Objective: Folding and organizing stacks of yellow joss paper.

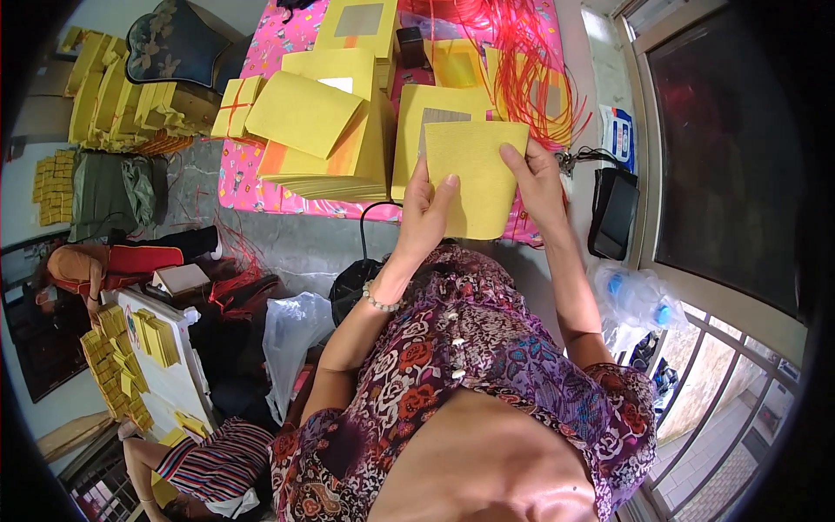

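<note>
Between my two hands I hold a piece of yellow paper, perhaps a thin stack of sheets. My left hand grips its left side with the thumb on top. At the upper right, my right hand pinches it, thumb also on top. Just behind lies yellow paper with a grey patch, partly covered by the held piece. To the left stands a thick stack of yellow sheets, with a loose-looking yellow piece on it. A small yellow bundle tied with red strip sits beside that stack.
A pink patterned cloth covers the table. Red plastic strips spill over its right part, near a dark block. A black tablet-like device lies at right. Two people work at left around a white table with yellow bundles.
</note>
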### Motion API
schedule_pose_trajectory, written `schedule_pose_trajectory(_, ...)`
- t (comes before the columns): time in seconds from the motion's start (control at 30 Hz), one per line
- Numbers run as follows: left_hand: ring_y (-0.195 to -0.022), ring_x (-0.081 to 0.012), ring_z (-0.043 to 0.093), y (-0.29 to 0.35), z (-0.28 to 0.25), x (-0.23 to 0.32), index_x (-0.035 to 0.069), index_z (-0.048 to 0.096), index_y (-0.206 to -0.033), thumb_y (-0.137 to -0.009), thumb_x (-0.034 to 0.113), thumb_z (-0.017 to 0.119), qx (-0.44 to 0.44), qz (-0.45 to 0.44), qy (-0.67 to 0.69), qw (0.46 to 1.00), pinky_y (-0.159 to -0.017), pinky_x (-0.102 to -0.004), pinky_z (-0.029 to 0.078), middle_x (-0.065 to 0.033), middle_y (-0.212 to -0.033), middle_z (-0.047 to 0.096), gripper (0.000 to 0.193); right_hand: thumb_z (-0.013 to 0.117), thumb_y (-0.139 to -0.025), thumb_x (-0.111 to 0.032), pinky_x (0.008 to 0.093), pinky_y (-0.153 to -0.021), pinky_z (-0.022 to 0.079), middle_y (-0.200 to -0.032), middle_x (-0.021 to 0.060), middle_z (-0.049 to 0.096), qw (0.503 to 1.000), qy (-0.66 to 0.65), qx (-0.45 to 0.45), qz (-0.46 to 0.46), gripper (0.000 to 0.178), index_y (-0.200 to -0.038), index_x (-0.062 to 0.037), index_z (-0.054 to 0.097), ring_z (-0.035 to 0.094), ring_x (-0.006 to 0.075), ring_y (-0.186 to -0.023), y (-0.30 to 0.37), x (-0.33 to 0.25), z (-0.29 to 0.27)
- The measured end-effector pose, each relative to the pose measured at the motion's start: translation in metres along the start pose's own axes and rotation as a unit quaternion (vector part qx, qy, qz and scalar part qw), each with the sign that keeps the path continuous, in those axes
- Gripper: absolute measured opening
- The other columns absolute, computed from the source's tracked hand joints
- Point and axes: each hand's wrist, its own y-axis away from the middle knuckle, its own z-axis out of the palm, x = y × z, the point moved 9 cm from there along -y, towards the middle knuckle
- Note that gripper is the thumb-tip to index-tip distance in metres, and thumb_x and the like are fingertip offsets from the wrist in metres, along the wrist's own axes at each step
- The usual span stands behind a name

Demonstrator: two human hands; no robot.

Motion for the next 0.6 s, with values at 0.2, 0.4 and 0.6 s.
schedule_pose_trajectory(0.2,-0.109,-0.0114,0.054,0.001,-0.006,-0.005,0.002,0.037,-0.134,-0.095,0.009,0.049,0.01,-0.022,-0.003,1.0,-0.091,-0.0264,0.043,-0.0074,-0.123,0.055,0.041,0.058,-0.092,-0.014,0.0213,-0.071,0.047,-0.09,0.0019,0.065,1.0,0.014,-0.004,0.011,0.021,-0.105,0.0023,0.061,0.059,0.0049,-0.079,-0.006,-0.003,-0.004)
schedule_pose_trajectory(0.4,-0.106,-0.0111,0.055,-0.001,-0.004,-0.008,0.001,0.041,-0.131,-0.094,0.007,0.049,0.007,-0.045,0.012,0.999,-0.09,-0.0256,0.044,-0.0071,-0.12,0.058,0.038,0.058,-0.092,-0.013,0.0236,-0.074,0.047,-0.094,0.0032,0.065,0.999,0.046,0.008,-0.018,0.02,-0.104,0.0019,0.061,0.059,0.0075,-0.085,-0.013,-0.006,-0.01)
schedule_pose_trajectory(0.6,-0.104,-0.0112,0.056,-0.001,-0.006,-0.009,0.001,0.042,-0.129,-0.094,0.006,0.05,0.002,-0.06,-0.011,0.998,-0.088,-0.0254,0.044,-0.0071,-0.118,0.058,0.036,0.064,-0.085,-0.016,0.0306,-0.078,0.048,-0.1,0.0093,0.064,0.933,0.31,0.019,-0.181,0.023,-0.104,-0.0017,0.063,0.063,0.0216,-0.092,-0.012,-0.063,0.004)
